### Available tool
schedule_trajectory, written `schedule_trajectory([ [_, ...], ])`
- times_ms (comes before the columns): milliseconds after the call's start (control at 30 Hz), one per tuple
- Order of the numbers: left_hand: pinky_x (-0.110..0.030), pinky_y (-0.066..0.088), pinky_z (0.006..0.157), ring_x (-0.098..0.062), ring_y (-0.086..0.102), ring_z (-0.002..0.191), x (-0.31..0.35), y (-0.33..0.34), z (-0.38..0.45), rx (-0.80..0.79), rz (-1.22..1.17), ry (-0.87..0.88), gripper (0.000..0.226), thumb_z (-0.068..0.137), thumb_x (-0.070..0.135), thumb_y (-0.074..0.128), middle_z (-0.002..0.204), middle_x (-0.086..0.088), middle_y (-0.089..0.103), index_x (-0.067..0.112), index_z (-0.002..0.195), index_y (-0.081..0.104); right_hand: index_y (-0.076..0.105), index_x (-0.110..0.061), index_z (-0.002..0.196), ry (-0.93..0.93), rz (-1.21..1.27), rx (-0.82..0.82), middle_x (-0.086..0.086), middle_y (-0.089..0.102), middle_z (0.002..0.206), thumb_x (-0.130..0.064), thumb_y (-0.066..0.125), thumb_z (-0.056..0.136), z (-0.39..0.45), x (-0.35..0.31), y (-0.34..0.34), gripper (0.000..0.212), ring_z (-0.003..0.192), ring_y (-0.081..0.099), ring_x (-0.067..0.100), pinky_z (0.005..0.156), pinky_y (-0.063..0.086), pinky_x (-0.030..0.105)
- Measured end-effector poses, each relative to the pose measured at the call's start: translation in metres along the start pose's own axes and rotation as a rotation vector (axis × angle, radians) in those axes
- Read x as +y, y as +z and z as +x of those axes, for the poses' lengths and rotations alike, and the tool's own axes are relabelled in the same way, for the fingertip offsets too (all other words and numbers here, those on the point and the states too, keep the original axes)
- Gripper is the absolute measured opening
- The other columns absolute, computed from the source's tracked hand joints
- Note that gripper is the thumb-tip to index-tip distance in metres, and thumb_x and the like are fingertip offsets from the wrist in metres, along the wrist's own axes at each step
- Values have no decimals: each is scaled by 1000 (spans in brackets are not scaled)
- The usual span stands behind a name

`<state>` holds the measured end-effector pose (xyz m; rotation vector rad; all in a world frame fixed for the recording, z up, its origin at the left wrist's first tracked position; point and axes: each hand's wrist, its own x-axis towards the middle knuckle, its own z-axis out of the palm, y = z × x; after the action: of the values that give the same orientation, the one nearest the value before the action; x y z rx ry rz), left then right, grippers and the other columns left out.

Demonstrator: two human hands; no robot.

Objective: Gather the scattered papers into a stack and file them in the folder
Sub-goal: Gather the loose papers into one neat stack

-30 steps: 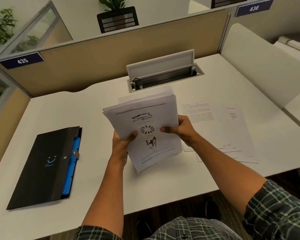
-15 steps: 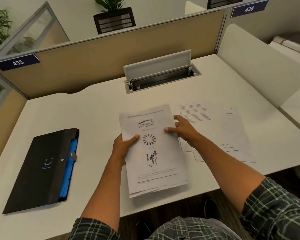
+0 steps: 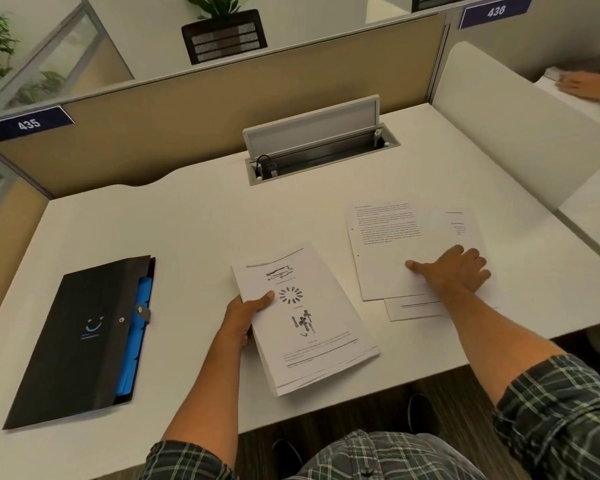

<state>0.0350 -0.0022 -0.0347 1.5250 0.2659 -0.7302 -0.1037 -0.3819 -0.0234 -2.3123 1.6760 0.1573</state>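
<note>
Office: numbered cubicle partitions [image 3: 222, 109].

White desk [image 3: 194, 223], cubicle setup. Landmark: open cable tray [image 3: 321, 152] set into the desk near its back edge, grey lid tilted up, a black cable at its left end. Directly behind the tray: tan fabric partition [image 3: 222, 109]. Sign "435" [image 3: 28, 123] far left of the tray on the partition top, sign "436" [image 3: 495, 11] up right. Black mesh planter [image 3: 224, 35] with a green plant above and behind the tray. Right of the tray: white rounded side divider [image 3: 520, 133]. Glass panel [image 3: 66, 60] and foliage far left. Dark wood-grain floor [image 3: 343, 424] below the desk's near edge. Even, warm indoor light.
</note>
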Motion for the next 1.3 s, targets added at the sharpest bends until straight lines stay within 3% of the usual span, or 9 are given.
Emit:
schedule_trajectory([
  [100,-56,52,101,-36,71,108,-1,1,-1,-62,15,-12,50,78,7,84,117,-15,74,3,125,66,47,-5,131,35,67,-31,20,50,136,-76,77,63,5,-3,-2,104,127,49,38,105,38,47],
  [233,-53,53,100,-34,71,109,-2,2,-2,-40,-2,56,45,84,7,79,121,-12,73,8,126,66,43,-5,133,63,254,-141,19,61,128,-54,88,68,8,-4,-9,93,119,59,40,99,44,46],
  [433,-48,54,98,-30,71,108,2,1,-5,7,2,136,38,91,11,73,119,-9,74,13,127,64,65,-10,109,-123,393,-64,16,70,111,-32,75,84,1,2,-3,35,101,65,38,81,49,38],
  [600,-46,57,91,-33,71,104,9,-4,-1,105,-23,157,40,91,6,71,117,-12,72,9,130,61,72,-3,103,-308,827,-59,10,71,94,-22,70,92,-8,-5,-1,22,91,68,33,65,46,26],
  [667,-51,56,95,-35,69,107,10,-7,1,137,-39,161,42,91,4,71,120,-13,71,8,132,60,73,-8,97,-314,987,-61,9,72,89,-23,72,91,-11,-9,-3,17,90,70,35,67,54,32],
  [767,-47,56,92,-35,69,103,13,-10,1,172,-62,174,41,92,4,70,119,-14,71,8,131,60,74,-10,94,-329,1156,-148,12,75,92,-26,78,88,-14,-18,-5,17,88,72,34,79,61,43],
  [933,-34,55,80,-25,69,93,18,-10,-1,223,-79,204,33,93,4,69,113,-8,71,13,124,62,74,-3,95,-366,1257,-196,9,73,84,-25,81,86,-23,-35,-11,25,73,69,22,65,58,28],
  [1100,-37,53,88,-27,67,99,19,-14,0,292,-72,236,36,93,3,68,121,-9,69,13,127,62,75,-3,94,-362,1339,-152,6,75,84,-26,82,85,-23,-44,-18,26,69,71,13,64,58,25],
  [1300,-44,54,97,-29,67,107,21,-15,-3,307,-94,232,40,94,6,69,124,-8,69,12,133,61,75,1,95,-372,1290,-343,13,76,89,-23,84,82,-28,-46,-13,29,77,72,23,66,58,31],
])
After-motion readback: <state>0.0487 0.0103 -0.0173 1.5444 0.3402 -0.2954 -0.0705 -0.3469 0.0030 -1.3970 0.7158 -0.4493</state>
